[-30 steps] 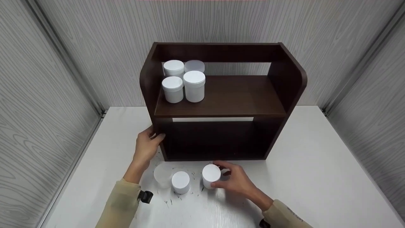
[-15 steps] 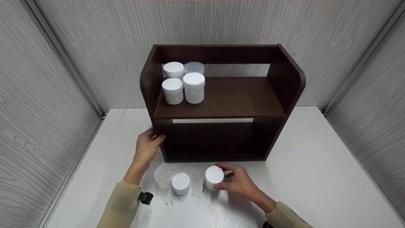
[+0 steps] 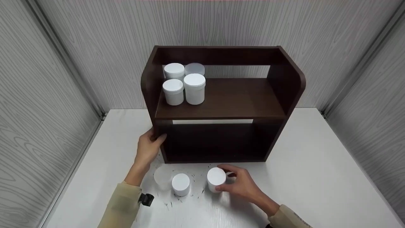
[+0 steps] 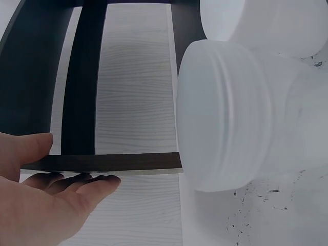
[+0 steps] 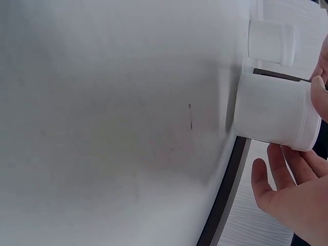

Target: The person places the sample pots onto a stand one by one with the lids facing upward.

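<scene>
My left hand (image 3: 147, 149) grips the left side panel of the dark brown two-tier shelf (image 3: 221, 114), thumb inside and fingers outside, as the left wrist view also shows. With thumb and fingers, my right hand (image 3: 242, 185) holds a white lidded jar (image 3: 216, 178) upright at the table in front of the shelf. In the right wrist view the fingers lie around the lid end of that jar (image 5: 271, 108). Left of it stand a smaller white jar (image 3: 181, 184) and a translucent jar (image 3: 162, 178), which looms large in the left wrist view.
On the upper tier, at the left, stand three white-lidded jars, the front right one (image 3: 194, 89) being tallest, and a translucent-lidded jar (image 3: 195, 69). Dark specks lie on the white table (image 3: 316, 190). Grey wood-grain walls (image 3: 221, 22) enclose the table.
My right hand has shifted the held jar slightly to the right, away from the two jars on the table. My left hand keeps its grip on the shelf panel.
</scene>
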The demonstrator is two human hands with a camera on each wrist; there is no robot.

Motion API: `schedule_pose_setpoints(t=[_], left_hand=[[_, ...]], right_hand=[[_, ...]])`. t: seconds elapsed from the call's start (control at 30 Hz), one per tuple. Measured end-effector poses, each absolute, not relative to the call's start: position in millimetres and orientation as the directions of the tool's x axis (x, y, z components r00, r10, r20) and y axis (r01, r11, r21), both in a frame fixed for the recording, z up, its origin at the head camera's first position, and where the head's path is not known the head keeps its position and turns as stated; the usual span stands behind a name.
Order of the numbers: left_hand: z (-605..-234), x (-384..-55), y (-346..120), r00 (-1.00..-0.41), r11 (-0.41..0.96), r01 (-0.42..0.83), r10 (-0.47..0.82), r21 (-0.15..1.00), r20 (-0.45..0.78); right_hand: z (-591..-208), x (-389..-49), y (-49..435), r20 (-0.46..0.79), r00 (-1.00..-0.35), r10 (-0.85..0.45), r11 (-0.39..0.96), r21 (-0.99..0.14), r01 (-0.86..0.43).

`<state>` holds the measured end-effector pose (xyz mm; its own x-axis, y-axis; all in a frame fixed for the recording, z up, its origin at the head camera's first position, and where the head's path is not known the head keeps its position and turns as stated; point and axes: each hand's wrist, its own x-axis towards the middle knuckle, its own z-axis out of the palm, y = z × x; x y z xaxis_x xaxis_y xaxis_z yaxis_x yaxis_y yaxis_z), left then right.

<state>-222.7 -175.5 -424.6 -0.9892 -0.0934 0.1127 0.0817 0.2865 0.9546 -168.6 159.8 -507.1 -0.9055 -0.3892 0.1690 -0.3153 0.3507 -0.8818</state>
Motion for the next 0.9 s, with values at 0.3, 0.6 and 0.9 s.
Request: schedule_pose_setpoints(t=[0.3, 0.6, 0.9], left_hand=[[-424, -223, -176, -0.986, 0.281, 0.080, -0.119, 0.956, 0.117], [-425, -224, -176, -0.987, 0.283, 0.091, -0.103, 0.955, 0.125], [-422, -223, -177, -0.991, 0.306, 0.081, -0.077, 0.949, 0.109]], right_hand=[[-471, -166, 168, 0.178, -0.921, -0.346, 0.332, -0.895, -0.298], [-403, -161, 182, 0.220, -0.907, -0.358, 0.267, -0.907, -0.325], [-324, -165, 193, 0.264, -0.910, -0.320, 0.264, -0.898, -0.353]])
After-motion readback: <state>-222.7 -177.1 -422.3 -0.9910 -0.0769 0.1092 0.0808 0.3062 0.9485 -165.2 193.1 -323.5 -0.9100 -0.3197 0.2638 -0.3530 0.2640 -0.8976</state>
